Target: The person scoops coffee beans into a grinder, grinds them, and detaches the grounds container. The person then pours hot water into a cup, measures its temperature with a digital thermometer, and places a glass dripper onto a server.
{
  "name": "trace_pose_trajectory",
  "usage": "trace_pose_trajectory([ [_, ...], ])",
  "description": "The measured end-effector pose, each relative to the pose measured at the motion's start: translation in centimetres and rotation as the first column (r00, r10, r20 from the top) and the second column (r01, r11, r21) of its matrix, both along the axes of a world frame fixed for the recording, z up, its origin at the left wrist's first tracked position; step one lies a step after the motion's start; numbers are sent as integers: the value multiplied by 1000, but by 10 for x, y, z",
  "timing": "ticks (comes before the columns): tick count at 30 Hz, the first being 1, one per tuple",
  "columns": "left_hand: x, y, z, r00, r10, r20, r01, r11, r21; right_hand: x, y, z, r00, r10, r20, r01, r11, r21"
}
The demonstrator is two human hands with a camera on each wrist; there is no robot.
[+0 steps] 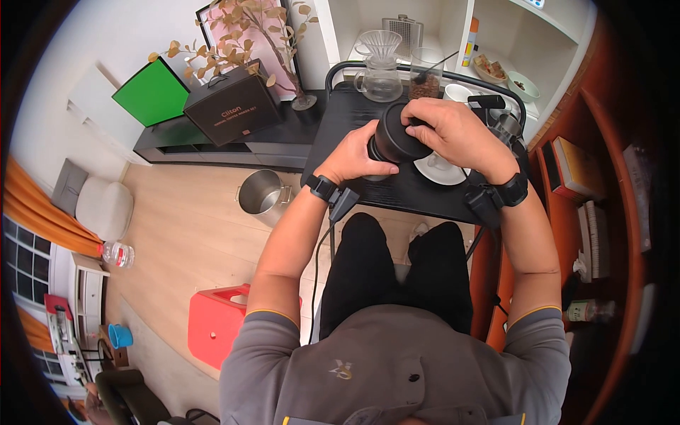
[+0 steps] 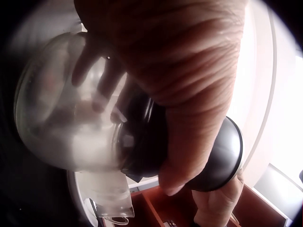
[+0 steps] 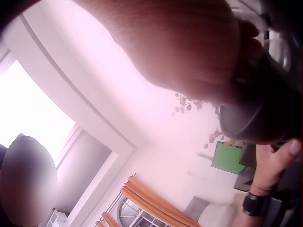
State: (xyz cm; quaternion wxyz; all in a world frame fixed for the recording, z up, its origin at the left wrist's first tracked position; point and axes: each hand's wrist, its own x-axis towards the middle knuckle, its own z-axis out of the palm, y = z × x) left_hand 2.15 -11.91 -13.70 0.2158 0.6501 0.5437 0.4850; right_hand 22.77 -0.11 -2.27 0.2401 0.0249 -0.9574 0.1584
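Note:
A hand coffee grinder (image 1: 391, 142) with a wide black top and a clear glass jar (image 2: 52, 109) is held over the near part of the black trolley table (image 1: 340, 117). My left hand (image 1: 358, 154) grips its black neck, the thumb across the near side and the fingers round the far side. At the black top, my right hand (image 1: 450, 131) has its fingers curled over the edge, gripping it. The left wrist view shows the jar beneath the black collar. Beside the grinder, partly under my right hand, lies a white saucer (image 1: 445, 173) with a clear glass piece on it.
At the table's back stand a glass server with a dripper (image 1: 382, 81), a glass of coffee beans (image 1: 425, 86) and a white cup (image 1: 457, 92). Metal ware (image 1: 507, 126) sits at the right rail. A steel pot (image 1: 263, 193) and red stool (image 1: 212, 326) are on the floor.

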Motion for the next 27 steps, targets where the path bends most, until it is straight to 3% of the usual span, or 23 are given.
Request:
trace_pose_trajectory([
  [4,4,3,-1,1000,21,11,-21,1000,24,0,-3,4,995,-89,39,89,996,15],
  [9,4,2,-5,955,237,-179,-211,965,153,2,-2,4,998,-27,59,28,1000,-15],
  [11,3,2,-5,951,245,-187,-217,964,155,4,-2,2,996,-27,89,28,1000,-14],
  [14,10,2,-5,927,293,-233,-247,946,208,1,-6,5,979,-157,131,167,983,-77],
  [16,16,3,-9,878,391,-274,-318,907,275,-3,2,-6,982,-164,90,177,969,-169],
  [18,23,5,-16,836,469,-286,-378,869,320,-5,6,-9,951,-164,262,292,759,-583],
  [21,31,2,-21,773,560,-299,-435,810,393,-3,6,-10,949,-140,283,300,680,-669],
  [25,35,-9,-16,771,547,-328,-382,808,449,2,2,-20,965,-155,210,247,799,-548],
  [27,30,-16,-12,778,499,-381,-326,840,434,5,4,-29,992,-123,20,124,972,-201],
])
